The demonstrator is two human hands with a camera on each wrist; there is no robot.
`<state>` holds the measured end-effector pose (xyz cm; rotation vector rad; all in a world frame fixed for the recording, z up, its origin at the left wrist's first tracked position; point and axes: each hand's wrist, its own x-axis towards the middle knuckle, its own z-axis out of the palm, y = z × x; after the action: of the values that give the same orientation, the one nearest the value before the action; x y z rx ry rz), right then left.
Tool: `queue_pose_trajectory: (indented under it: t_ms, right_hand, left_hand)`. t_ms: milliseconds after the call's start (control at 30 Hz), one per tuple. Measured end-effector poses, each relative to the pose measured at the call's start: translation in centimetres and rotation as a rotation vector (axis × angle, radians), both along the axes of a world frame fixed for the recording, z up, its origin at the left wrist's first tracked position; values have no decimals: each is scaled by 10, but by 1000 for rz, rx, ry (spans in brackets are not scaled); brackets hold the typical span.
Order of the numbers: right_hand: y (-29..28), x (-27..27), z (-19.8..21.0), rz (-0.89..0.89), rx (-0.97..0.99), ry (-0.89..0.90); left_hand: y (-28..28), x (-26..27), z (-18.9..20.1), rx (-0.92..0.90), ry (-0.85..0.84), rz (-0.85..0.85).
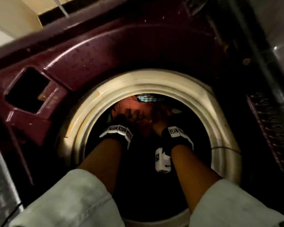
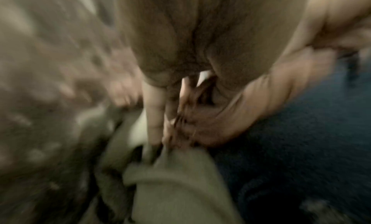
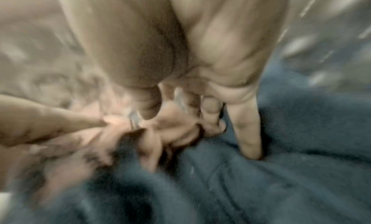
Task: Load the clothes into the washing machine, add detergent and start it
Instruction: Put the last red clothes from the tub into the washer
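Observation:
I look down into a top-loading washing machine with a cream tub rim [image 1: 92, 112]. Both my hands are deep in the drum on the clothes. My left hand [image 1: 129, 116] lies with fingers stretched on an orange-pink garment [image 1: 129, 104]. In the blurred left wrist view, the left hand [image 2: 160, 132] touches pink folds beside an olive cloth [image 2: 176, 187]. My right hand [image 1: 157, 118] is just right of it. In the right wrist view, the right hand [image 3: 200, 132] has straight fingers [image 3: 249, 132] pressing into a dark blue fuzzy cloth [image 3: 261, 187]. A blue checked cloth [image 1: 147, 98] lies at the drum's far side.
The machine's maroon top [image 1: 105, 54] surrounds the tub. It has a dark rectangular recess [image 1: 28, 89] at the left. A dark ribbed strip [image 1: 269, 128] runs along the right side. My light denim sleeves [image 1: 72, 202] fill the bottom of the head view.

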<state>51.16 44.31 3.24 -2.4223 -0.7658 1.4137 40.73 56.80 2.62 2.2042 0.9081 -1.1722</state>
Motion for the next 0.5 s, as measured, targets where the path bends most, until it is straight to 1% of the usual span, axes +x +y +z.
queue_pose_trajectory:
  t_ms: [33, 100, 133, 167, 200, 233, 300, 333, 367, 400, 433, 467, 500]
  right_hand:
    - [-3, -1, 6, -101, 34, 15]
    - [-8, -4, 27, -285, 114, 46]
    - [-11, -6, 38, -330, 147, 51]
    - [-14, -9, 54, -333, 179, 55]
    - [-17, -13, 68, -314, 192, 54]
    - [-18, -18, 90, -286, 206, 45]
    - [-18, -28, 121, -237, 211, -16]
    - [-18, -34, 138, -222, 224, -56]
    - [-18, -41, 154, -222, 214, -73]
    - [-18, -49, 176, -227, 198, -97]
    - [-19, -56, 194, -234, 182, -128]
    - [-21, -65, 215, -241, 183, -173]
    - [-22, -69, 226, -250, 176, -211]
  left_hand:
    - [-2, 4, 23, -14, -26, -30]
    - [-11, 7, 67, 18, -99, -71]
    - [-18, 9, 94, 41, -157, -107]
    - [-24, 6, 117, 72, -197, -138]
    - [-30, -1, 124, 92, -226, -170]
    - [-37, -6, 139, 107, -249, -168]
    - [-45, -9, 158, 169, -314, -112]
    - [-49, -11, 169, 195, -321, -101]
    - [-53, -12, 179, 212, -316, -138]
    - [-59, -15, 197, 210, -335, -177]
    - [-63, -18, 210, 218, -379, -210]
    - [-66, -22, 229, 222, -417, -209]
    - [-69, -23, 236, 229, -427, -195]
